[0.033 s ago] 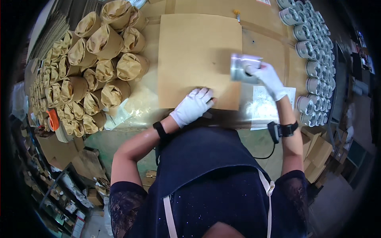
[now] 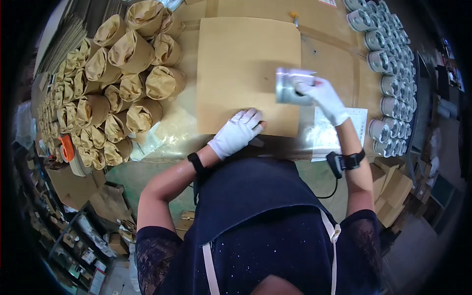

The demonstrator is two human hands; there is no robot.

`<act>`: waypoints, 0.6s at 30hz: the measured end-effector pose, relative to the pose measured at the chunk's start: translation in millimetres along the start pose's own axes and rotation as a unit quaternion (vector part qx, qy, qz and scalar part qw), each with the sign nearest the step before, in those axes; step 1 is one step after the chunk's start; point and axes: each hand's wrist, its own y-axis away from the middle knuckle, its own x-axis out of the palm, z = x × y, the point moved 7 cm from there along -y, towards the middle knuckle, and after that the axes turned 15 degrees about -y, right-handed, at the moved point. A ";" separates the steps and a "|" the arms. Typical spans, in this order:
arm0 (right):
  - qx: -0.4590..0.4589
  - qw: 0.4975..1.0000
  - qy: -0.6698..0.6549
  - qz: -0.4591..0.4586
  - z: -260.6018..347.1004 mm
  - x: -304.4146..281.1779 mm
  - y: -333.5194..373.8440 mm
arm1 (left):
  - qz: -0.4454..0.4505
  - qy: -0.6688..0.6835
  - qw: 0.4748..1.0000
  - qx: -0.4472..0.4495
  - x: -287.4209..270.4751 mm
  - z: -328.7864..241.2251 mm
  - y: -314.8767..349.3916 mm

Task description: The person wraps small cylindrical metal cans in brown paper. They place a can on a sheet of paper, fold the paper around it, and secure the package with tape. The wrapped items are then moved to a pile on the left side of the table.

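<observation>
My right hand (image 2: 322, 96), in a white glove, grips a silver metal piston (image 2: 290, 87) by its right end and holds it sideways above the right part of a brown paper sheet (image 2: 236, 64). Fingers and thumb are closed on the piston's hollow side. My left hand (image 2: 236, 132), also gloved in white, rests on the sheet's near edge with its fingers laid over the paper. One bare fingertip shows at that glove's right side. The sheet lies flat in the middle of the table; whether more sheets are beneath it I cannot tell.
Rows of similar silver pistons (image 2: 389, 86) stand along the table's right side. Many brown paper-wrapped bundles (image 2: 132, 51) crowd the left. A printed white paper (image 2: 339, 130) lies near the front right edge. An orange-handled tool (image 2: 67, 147) is at the left, cardboard boxes (image 2: 393, 189) below right.
My right hand has carried the piston a little to the left over the brown sheet. The left hand has hardly moved.
</observation>
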 end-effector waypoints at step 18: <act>-0.437 0.677 0.587 -0.077 86.4 114.8 -61.8 | -0.054 -0.043 0.975 -0.211 -73.2 187.5 -133.0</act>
